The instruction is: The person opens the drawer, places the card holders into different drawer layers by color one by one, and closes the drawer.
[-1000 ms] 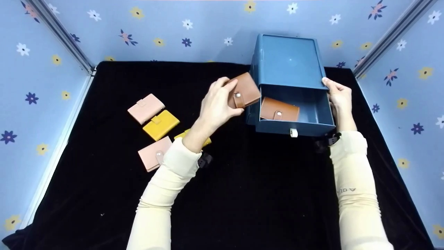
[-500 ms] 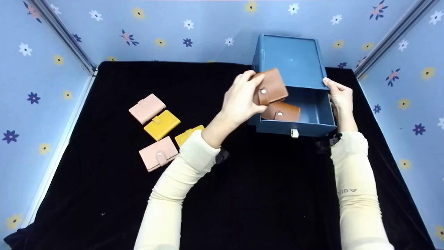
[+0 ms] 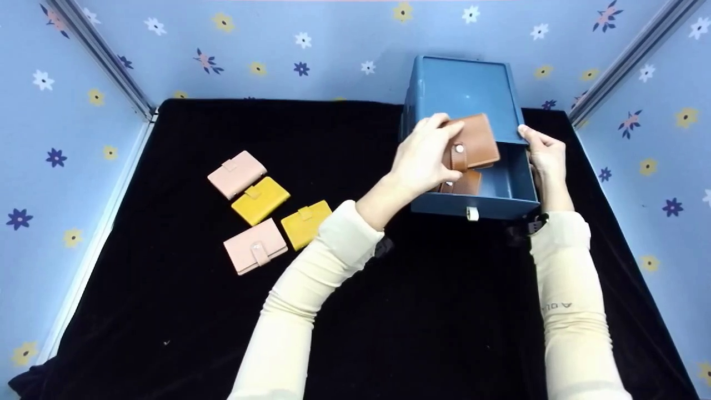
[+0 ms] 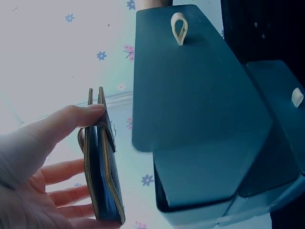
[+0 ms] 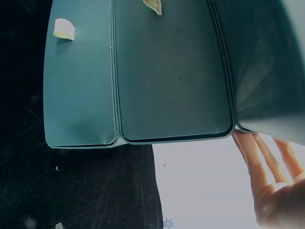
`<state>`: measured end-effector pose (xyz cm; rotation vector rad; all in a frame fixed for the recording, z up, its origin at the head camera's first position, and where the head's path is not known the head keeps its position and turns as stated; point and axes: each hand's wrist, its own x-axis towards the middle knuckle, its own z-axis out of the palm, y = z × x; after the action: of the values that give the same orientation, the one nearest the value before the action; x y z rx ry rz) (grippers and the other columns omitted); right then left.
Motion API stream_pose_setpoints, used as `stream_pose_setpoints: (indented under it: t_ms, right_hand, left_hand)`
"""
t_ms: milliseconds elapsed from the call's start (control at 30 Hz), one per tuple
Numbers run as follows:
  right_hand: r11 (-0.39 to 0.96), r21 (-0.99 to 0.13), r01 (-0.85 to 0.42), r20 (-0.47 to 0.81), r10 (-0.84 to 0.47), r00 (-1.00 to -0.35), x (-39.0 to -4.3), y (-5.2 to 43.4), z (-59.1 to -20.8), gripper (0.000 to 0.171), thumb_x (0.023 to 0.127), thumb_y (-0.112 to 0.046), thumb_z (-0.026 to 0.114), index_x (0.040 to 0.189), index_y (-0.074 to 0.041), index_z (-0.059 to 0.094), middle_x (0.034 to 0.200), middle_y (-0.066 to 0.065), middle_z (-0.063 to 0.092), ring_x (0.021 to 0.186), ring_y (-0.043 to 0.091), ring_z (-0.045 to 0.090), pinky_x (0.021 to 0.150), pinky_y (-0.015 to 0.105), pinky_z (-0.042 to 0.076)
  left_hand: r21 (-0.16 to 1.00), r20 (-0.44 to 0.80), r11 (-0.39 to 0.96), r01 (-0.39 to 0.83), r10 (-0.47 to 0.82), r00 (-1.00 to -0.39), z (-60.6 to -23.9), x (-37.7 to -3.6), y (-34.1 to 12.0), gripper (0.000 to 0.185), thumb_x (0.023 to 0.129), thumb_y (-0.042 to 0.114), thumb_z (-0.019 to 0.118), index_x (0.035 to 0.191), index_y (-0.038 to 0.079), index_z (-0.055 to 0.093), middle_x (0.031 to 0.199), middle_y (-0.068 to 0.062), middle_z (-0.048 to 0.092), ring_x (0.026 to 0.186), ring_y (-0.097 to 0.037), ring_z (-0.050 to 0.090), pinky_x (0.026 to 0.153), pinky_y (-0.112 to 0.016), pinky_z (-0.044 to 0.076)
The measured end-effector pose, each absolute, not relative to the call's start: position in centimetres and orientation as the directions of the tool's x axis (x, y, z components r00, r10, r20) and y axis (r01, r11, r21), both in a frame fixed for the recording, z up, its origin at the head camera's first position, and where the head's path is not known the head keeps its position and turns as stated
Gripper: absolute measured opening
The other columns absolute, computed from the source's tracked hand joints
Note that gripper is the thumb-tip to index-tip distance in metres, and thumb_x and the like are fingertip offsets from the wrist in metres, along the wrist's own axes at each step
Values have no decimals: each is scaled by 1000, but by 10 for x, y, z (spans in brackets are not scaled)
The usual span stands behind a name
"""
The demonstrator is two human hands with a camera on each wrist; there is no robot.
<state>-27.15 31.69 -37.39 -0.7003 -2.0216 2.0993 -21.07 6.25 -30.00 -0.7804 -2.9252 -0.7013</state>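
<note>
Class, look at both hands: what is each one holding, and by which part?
The left hand grips a brown wallet by its left edge, above the open drawer. The right hand holds nothing; it rests against the blue box.

My arms are covered wrist to shoulder in snug cream sleeves, ribbed with fine wrinkles. The right sleeve bears small grey lettering; a dark strap sits at each wrist. Hands bare.

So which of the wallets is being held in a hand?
A brown wallet, pinched by the left hand above the open drawer; the others lie untouched.
</note>
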Motion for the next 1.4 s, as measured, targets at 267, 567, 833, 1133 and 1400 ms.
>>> stream_pose_setpoints:
  t_ms: [267, 567, 833, 1133, 1400]
  right_hand:
    - [-86, -971, 225, -240, 415, -878, -272, 318, -374, 24, 64, -29, 79, 82, -15, 70, 57, -2, 62, 48, 7, 57, 47, 21, 48]
    - [-95, -974, 205, -226, 410, -884, -272, 317, -374, 16, 64, -28, 79, 74, -17, 71, 56, -2, 62, 47, 7, 56, 45, 21, 47]
    - [-87, -972, 220, -236, 421, -876, -272, 316, -374, 25, 64, -30, 79, 83, -15, 70, 58, -2, 62, 51, 8, 58, 47, 20, 47]
    - [-95, -974, 206, -227, 413, -882, -272, 316, -374, 18, 65, -28, 78, 75, -16, 70, 58, -2, 62, 50, 8, 58, 46, 21, 47]
    - [-100, -971, 218, -240, 423, -874, -272, 316, -374, 28, 64, -28, 79, 86, -13, 70, 61, -3, 63, 54, 9, 59, 50, 21, 48]
  left_hand:
    - [408, 116, 770, 492, 491, -864, -304, -214, 77, 73, 70, 38, 72, 133, 19, 41, 129, 1, 38, 116, -15, 36, 86, -26, 42]
    - [394, 77, 762, 513, 529, -845, -309, -221, 88, 72, 73, 39, 70, 134, 19, 39, 138, 0, 32, 125, -17, 29, 97, -24, 31]
    - [456, 107, 722, 521, 537, -837, -310, -213, 88, 61, 81, 38, 62, 134, 16, 40, 140, 0, 30, 127, -14, 27, 99, -21, 27]
    - [529, 267, 632, 567, 510, -817, -316, -194, 87, 50, 83, 34, 61, 127, 13, 50, 125, 0, 48, 107, -10, 48, 86, -18, 39]
    - [585, 471, 500, 639, 433, -769, -328, -176, 86, 41, 81, 26, 64, 117, 8, 58, 112, -3, 58, 90, -9, 56, 77, -14, 41]
